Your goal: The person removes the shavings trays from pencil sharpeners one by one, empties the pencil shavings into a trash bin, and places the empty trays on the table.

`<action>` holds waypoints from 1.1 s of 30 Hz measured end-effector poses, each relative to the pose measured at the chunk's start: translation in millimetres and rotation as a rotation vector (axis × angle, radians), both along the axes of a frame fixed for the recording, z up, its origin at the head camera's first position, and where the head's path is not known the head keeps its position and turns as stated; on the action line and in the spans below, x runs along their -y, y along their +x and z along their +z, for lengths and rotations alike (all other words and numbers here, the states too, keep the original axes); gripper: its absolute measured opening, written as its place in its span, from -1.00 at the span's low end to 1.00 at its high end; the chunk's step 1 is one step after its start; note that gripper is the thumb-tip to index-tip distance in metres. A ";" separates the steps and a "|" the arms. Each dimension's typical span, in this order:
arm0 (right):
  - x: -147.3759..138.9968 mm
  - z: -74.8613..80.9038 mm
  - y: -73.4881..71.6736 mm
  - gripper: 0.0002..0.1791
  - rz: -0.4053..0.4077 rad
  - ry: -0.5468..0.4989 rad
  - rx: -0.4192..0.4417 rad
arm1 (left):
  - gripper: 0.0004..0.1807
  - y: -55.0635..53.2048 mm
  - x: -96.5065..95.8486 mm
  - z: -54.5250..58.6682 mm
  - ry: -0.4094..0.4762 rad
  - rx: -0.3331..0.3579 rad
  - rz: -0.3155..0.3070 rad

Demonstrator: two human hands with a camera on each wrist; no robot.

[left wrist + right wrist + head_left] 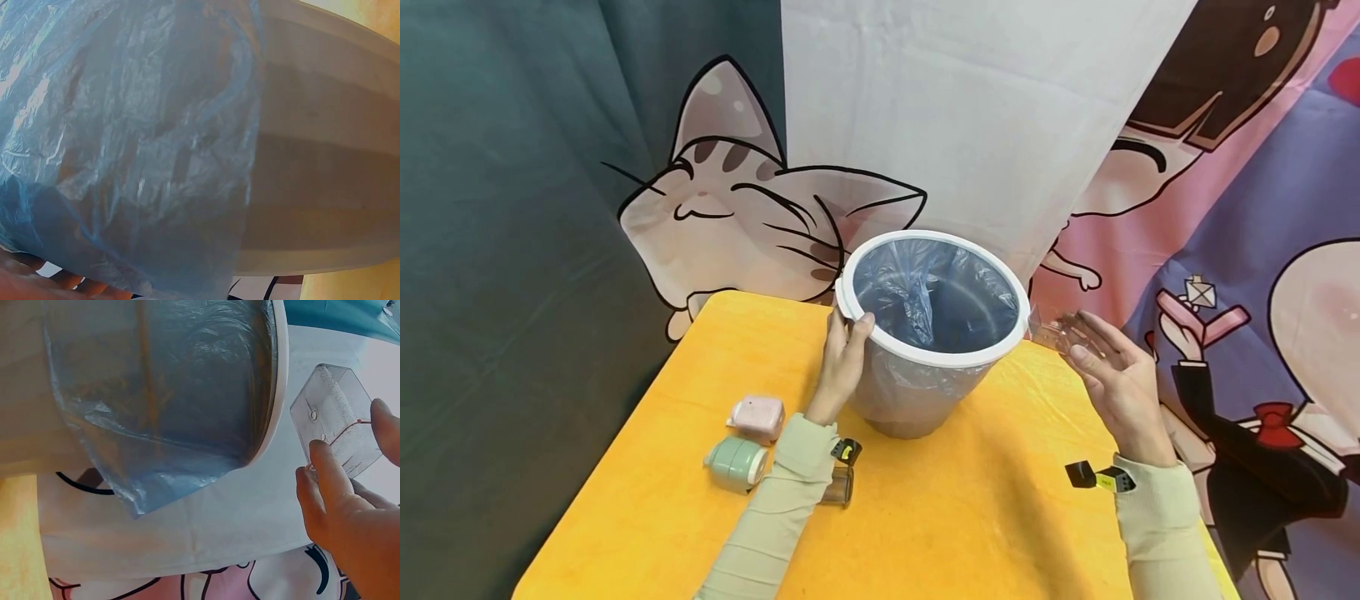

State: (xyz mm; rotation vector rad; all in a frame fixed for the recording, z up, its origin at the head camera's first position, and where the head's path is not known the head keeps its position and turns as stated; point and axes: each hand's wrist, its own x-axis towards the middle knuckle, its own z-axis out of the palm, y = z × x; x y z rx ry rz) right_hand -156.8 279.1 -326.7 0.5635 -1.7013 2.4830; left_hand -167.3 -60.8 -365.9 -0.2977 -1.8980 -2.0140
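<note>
A trash bin [902,404] with a white rim stands on the yellow table, lined with a thin bluish plastic bag [917,292] folded over the rim. My left hand [841,362] grips the bin's left rim, its thumb on top; the other fingers are mostly hidden behind the wall. In the left wrist view, the bag and bin wall fill most of the picture. To the right of the rim, my right hand [1116,379] holds a small clear plastic box [334,419] between thumb and fingers. The box is outside the bin, beside the rim.
Left of the bin lie a pink container [758,417] and a green container [737,464] with a white end. A dark translucent container [838,487] is partly hidden by the left sleeve. A cartoon-printed curtain [970,108] hangs behind the yellow table [692,392].
</note>
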 end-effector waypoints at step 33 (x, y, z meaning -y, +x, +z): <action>-4.1 -41.8 13.2 -0.40 -0.017 0.120 0.055 | -0.26 0.9 0.5 0.8 -0.014 0.039 0.023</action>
